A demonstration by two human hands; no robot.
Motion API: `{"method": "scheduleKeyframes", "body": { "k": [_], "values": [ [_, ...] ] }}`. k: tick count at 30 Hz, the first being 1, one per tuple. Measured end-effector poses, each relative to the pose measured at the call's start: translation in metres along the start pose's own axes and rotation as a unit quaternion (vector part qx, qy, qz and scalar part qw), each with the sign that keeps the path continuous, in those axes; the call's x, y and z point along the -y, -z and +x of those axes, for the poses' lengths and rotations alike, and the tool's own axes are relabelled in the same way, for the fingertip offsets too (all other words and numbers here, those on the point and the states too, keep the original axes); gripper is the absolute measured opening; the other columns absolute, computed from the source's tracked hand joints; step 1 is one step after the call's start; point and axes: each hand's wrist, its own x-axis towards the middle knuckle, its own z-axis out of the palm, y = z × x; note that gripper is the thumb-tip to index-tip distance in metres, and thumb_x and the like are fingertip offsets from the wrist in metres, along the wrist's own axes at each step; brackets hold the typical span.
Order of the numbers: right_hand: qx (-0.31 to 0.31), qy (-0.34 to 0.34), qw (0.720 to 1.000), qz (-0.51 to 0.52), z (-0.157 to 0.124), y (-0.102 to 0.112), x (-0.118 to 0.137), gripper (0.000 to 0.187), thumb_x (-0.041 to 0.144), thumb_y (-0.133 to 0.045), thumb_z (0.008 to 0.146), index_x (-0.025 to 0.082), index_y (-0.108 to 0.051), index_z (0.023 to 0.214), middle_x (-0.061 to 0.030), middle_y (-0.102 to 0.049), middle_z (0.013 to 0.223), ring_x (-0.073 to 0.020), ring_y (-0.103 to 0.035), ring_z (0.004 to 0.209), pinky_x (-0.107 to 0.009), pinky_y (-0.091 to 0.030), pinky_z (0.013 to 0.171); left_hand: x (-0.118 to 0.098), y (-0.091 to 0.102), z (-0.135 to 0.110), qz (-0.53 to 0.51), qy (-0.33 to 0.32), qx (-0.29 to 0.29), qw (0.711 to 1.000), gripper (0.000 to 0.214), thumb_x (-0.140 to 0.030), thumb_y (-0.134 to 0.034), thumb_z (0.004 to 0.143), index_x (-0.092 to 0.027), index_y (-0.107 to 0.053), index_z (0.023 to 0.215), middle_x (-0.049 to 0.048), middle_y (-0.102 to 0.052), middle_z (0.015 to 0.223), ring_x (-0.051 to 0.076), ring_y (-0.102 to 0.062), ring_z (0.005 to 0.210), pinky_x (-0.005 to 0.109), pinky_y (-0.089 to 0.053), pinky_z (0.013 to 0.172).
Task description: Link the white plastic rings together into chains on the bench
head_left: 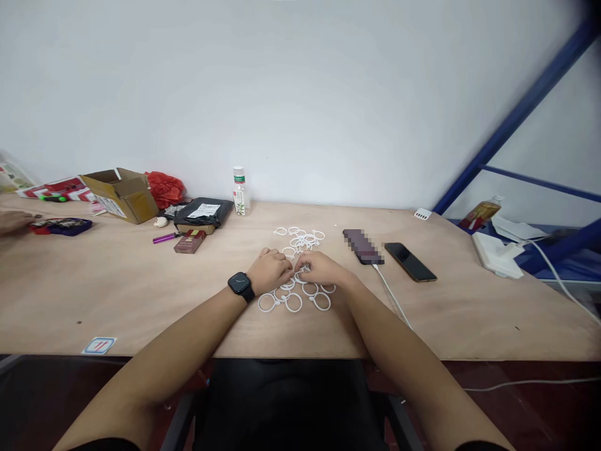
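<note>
White plastic rings with small knobs, like curtain rings, lie spread on the wooden table (211,332). In the middle of them my two hands meet, fingertips almost touching. My left hand (270,270), with a black watch (241,285) on its wrist, has its fingers curled around part of a white ring. Opposite it, my right hand (322,268) pinches at a white ring between thumb and fingers; the fingers partly hide it. Several rings lie nearer to me, such as one white ring (293,311), and a further cluster of rings (305,240) lies beyond my hands.
Two phones (364,246) (410,262) lie to the right, one on a white cable (393,297). Left are a small dark red box (190,242), a black parcel (204,213), an open carton (123,197) and a bottle (240,193). Another person's hand (16,222) shows at far left.
</note>
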Motion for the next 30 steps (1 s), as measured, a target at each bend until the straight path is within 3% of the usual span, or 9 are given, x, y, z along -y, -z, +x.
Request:
{"method": "scheduleKeyframes", "body": {
  "k": [5,10,12,15,22,30],
  "values": [
    [-0.022,0.016,1.0,0.002,0.001,0.0,0.0,0.013,0.01,-0.063,0.073,0.019,-0.07,0.077,-0.0013,-0.066,0.082,-0.0158,-0.059,0.08,-0.026,-0.042,0.074,-0.001,0.002,0.0,-0.03,0.008,0.01,0.999,0.028,-0.037,-0.046,0.094,-0.022,-0.07,0.091,0.005,-0.069,0.086,0.02,-0.058,0.089,0.036,-0.032,0.081],
    [-0.077,0.037,0.996,0.022,0.004,-0.001,0.003,0.009,0.015,-0.062,0.081,0.019,-0.069,0.082,-0.0017,-0.064,0.081,-0.015,-0.057,0.08,-0.027,-0.041,0.075,0.001,0.001,0.001,-0.069,0.031,-0.002,0.997,0.033,-0.043,-0.045,0.095,-0.021,-0.068,0.09,0.0045,-0.071,0.088,0.021,-0.061,0.088,0.036,-0.035,0.081],
    [-0.109,0.03,0.992,0.056,0.005,-0.002,0.004,0.01,0.018,-0.062,0.082,0.019,-0.069,0.089,-0.0026,-0.065,0.086,-0.0141,-0.057,0.078,-0.026,-0.042,0.073,0.004,0.0,0.001,-0.081,0.05,-0.016,0.995,0.031,-0.042,-0.046,0.095,-0.021,-0.068,0.09,0.0041,-0.071,0.087,0.02,-0.062,0.086,0.035,-0.037,0.08],
    [-0.149,-0.005,0.984,0.099,0.006,-0.006,0.005,0.027,0.024,-0.064,0.082,0.019,-0.066,0.109,-0.0052,-0.066,0.098,-0.0132,-0.056,0.074,-0.026,-0.044,0.07,0.01,0.0,0.002,-0.098,0.09,-0.051,0.99,0.029,-0.04,-0.048,0.093,-0.021,-0.069,0.087,0.0033,-0.072,0.085,0.019,-0.063,0.082,0.033,-0.039,0.078],
    [-0.142,-0.003,0.985,0.099,0.008,-0.009,0.004,0.025,0.022,-0.05,0.09,0.02,-0.067,0.108,-0.0043,-0.068,0.094,-0.0161,-0.06,0.086,-0.028,-0.043,0.077,0.012,0.004,0.001,-0.077,0.119,-0.091,0.986,0.027,-0.038,-0.05,0.093,-0.02,-0.069,0.088,0.0039,-0.072,0.086,0.019,-0.063,0.084,0.035,-0.038,0.079],
    [-0.117,-0.02,0.986,0.116,0.004,-0.007,0.018,0.025,0.025,-0.05,0.089,0.017,-0.069,0.103,-0.0014,-0.067,0.08,-0.0122,-0.055,0.067,-0.024,-0.042,0.066,0.008,0.004,0.0,0.003,0.093,-0.102,0.99,0.029,-0.036,-0.048,0.094,-0.019,-0.069,0.085,0.0089,-0.072,0.086,0.023,-0.058,0.086,0.042,-0.03,0.083]
  ]
}}
